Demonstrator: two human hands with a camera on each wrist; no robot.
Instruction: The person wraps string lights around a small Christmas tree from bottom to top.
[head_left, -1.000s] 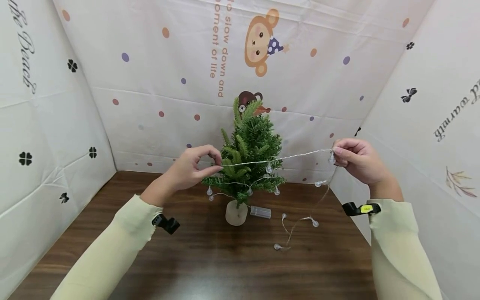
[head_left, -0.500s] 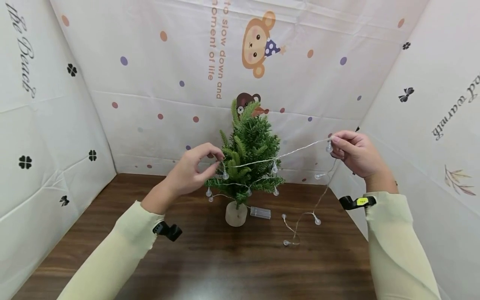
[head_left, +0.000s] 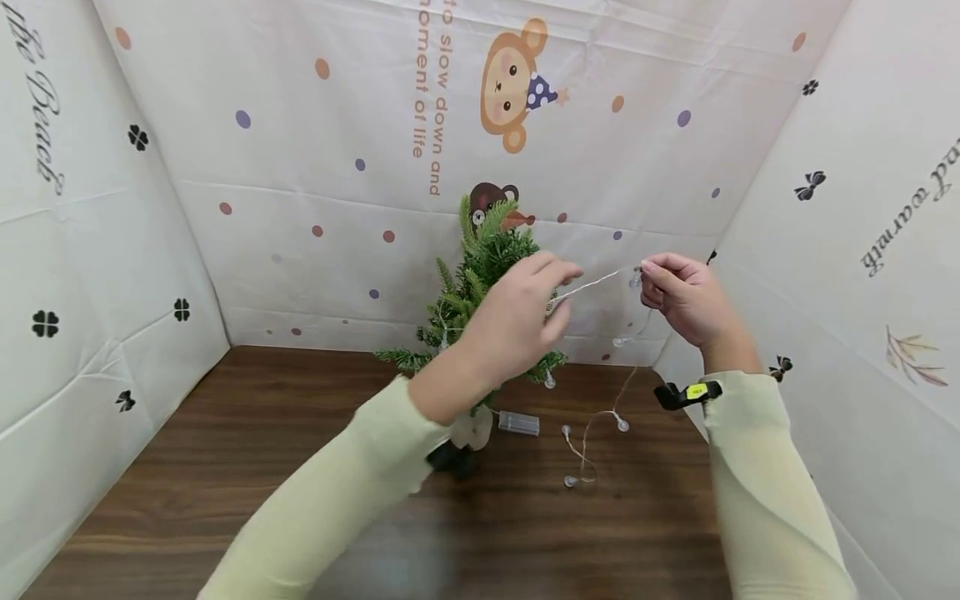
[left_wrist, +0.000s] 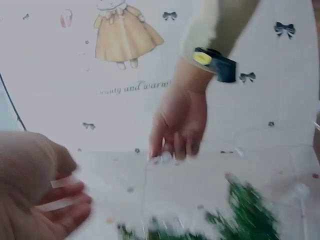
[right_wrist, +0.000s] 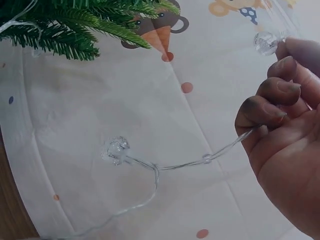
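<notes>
A small artificial Christmas tree [head_left: 480, 250] stands on a round wooden base [head_left: 472, 429], with part of a string of lights [head_left: 588, 285] draped over its branches. My right hand [head_left: 686, 300] pinches the clear wire to the right of the tree, beside a clear bulb [right_wrist: 266, 43]. In the right wrist view, the wire also runs under its curled fingers. My left hand [head_left: 517, 321] is in front of the tree, thumb and fingers apart, hiding much of the branches. In the left wrist view, that hand [left_wrist: 45, 185] is blurred and nothing shows in its grasp.
A clear battery box [head_left: 519, 423] lies beside the base on the wooden table [head_left: 375, 517]. Loose bulbs [head_left: 570, 481] and wire trail on the tabletop to its right. Printed cloth walls [head_left: 300, 167] enclose the back and sides.
My left hand has let go of the wire at the tree's left and moved right across its front. My right hand has shifted slightly up and left, still pinching the wire.
</notes>
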